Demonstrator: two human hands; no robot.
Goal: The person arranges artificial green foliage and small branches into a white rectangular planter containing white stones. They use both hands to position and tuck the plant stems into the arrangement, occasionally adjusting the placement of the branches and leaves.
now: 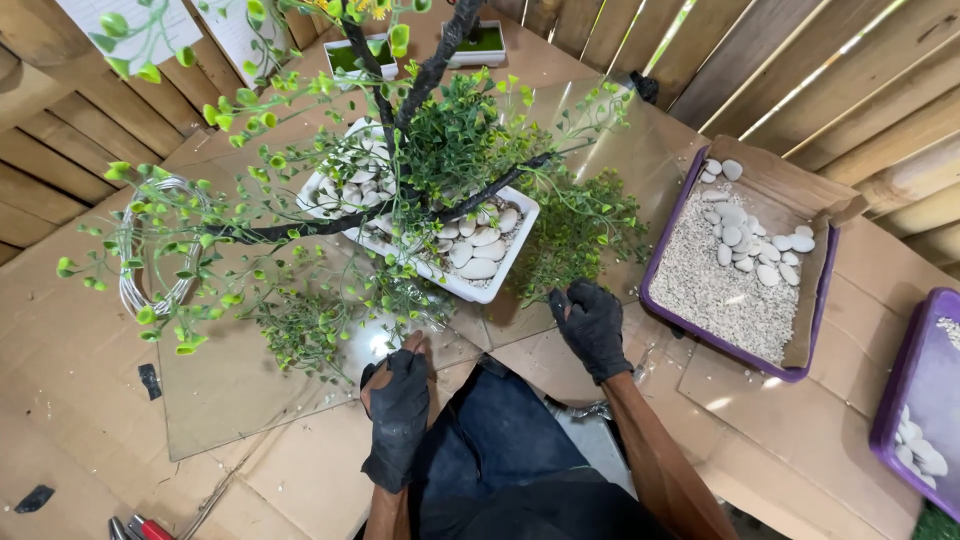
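Observation:
An artificial bonsai tree with dark branches [440,55] and small green leaves stands in a white rectangular pot [470,292] filled with white pebbles. My left hand [398,410], in a worn black glove, rests on the table edge just below the hanging foliage [300,330], fingers closed, a bare fingertip showing. My right hand [592,325], also black-gloved, reaches up into the leafy sprigs [575,235] at the pot's right side, fingers curled at the foliage. Whether it grips a sprig is unclear.
A purple tray [655,262] lined with cardboard holds fine gravel and white stones at right. Another purple tray [895,400] sits at far right. A coil of silver wire [130,290] lies left. Red-handled tools [140,527] lie bottom left. Two small moss-filled pots [350,55] stand behind.

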